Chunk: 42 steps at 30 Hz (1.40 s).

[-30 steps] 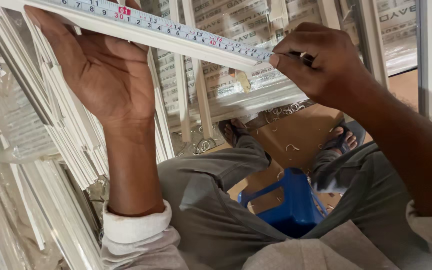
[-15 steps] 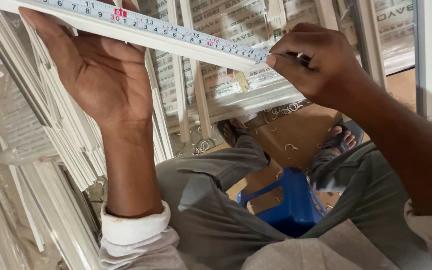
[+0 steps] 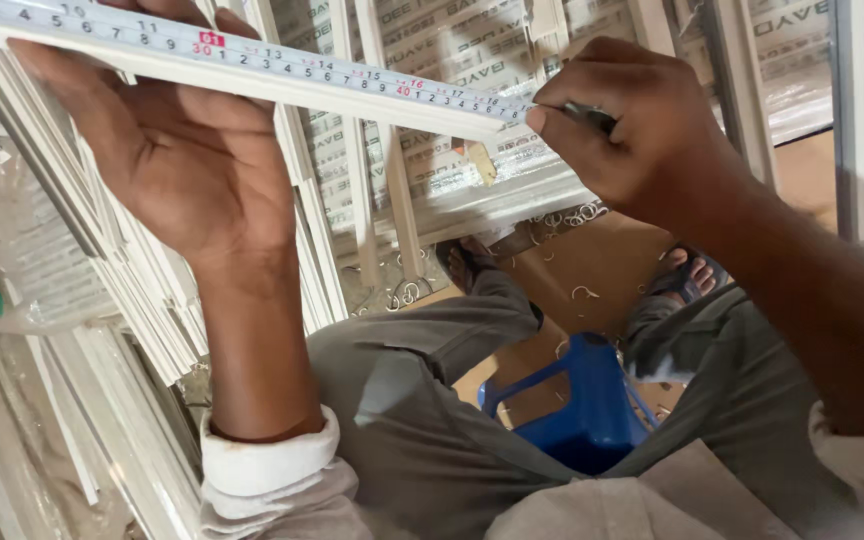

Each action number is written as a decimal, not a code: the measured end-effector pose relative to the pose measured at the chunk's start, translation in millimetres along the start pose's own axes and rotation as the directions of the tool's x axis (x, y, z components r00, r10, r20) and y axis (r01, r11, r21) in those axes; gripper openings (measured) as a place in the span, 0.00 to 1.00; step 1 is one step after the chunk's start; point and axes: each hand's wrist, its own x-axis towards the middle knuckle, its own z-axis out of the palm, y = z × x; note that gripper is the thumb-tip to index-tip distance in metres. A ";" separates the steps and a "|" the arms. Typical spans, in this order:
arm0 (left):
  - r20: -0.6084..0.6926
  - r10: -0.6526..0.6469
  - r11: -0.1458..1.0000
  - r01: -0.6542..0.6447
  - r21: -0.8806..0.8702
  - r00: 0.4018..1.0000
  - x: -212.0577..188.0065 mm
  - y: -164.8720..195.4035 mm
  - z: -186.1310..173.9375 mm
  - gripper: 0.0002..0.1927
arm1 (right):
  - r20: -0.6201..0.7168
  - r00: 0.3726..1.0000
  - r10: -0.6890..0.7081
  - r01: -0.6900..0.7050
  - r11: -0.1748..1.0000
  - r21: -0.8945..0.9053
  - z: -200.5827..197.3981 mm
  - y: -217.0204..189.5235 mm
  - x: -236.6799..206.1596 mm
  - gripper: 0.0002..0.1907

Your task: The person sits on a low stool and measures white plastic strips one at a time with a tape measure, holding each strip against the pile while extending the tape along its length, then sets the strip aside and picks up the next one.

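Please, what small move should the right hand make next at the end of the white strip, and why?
Probably press the pen tip down and make a short mark. The right hand pinches a dark pen at the end of the measuring tape, while the left hand holds tape and white strip together.

stacked white strips crowding left, blue stool between knees, bare floor ahead
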 end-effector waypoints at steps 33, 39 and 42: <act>0.150 -0.120 0.982 0.140 -0.126 0.981 9.6 1.3 15.5 0.18 | -0.047 0.998 0.036 -0.039 0.996 -0.081 -7.0 -23.1 8.7 0.08; -0.008 0.029 0.991 -0.030 -0.129 1.000 16.8 -14.6 21.1 0.22 | -0.014 0.990 0.138 -0.138 0.988 -0.075 -3.9 -19.2 18.1 0.10; 0.016 0.091 0.990 -0.089 -0.112 0.996 22.3 -18.5 26.5 0.23 | -0.023 0.987 0.161 -0.163 0.978 -0.129 -0.5 -19.9 20.5 0.11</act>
